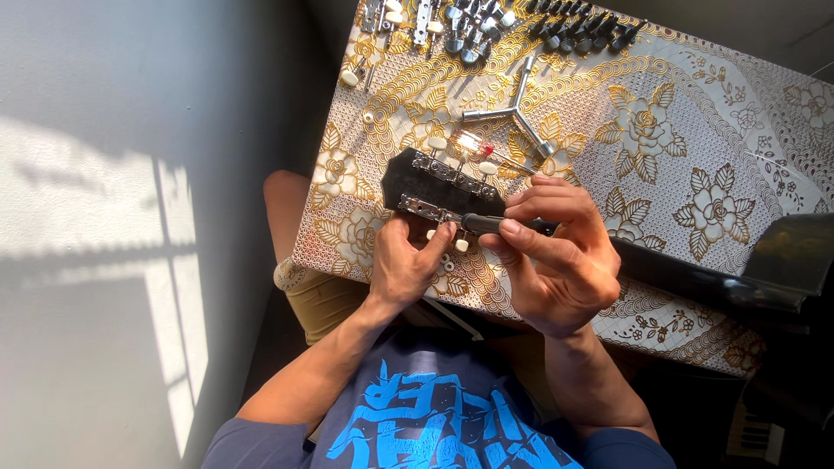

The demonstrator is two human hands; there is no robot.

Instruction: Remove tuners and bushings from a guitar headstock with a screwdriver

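2 hands meet over the black guitar headstock (439,184), which lies on a table (738,139) covered in a gold-and-white floral cloth, at the edge nearest the person. The left hand (401,265) comes up from below and pinches the lower metal tuner strip (423,207), thumb and fingers closed around that edge of the headstock, close to 1 cream tuner knob (461,245). The right hand (556,260) is clenched around a dark-handled screwdriver (504,224), fingers curled over the handle.

The screwdriver's long axis runs almost level, from the right hand on the right toward the tuner strip on the left, so its tip points straight at the spot the left hand steadies. The exact contact of tip and screw is too small to tell. The headstock's own long axis tilts from upper left to lower right, with the black guitar neck (695,274) running on to the right under the right hand. Of the 2 hands, the left one is nearer the strip and touches it; the right stays back along the tool.

Beyond the headstock a silver Y-shaped wrench (514,111) lies flat, with a small bright red-tipped glint just beside the upper tuner strip (452,171). At the far edge of the table sit rows of spare tuning machines (521,26), some silver, some black.
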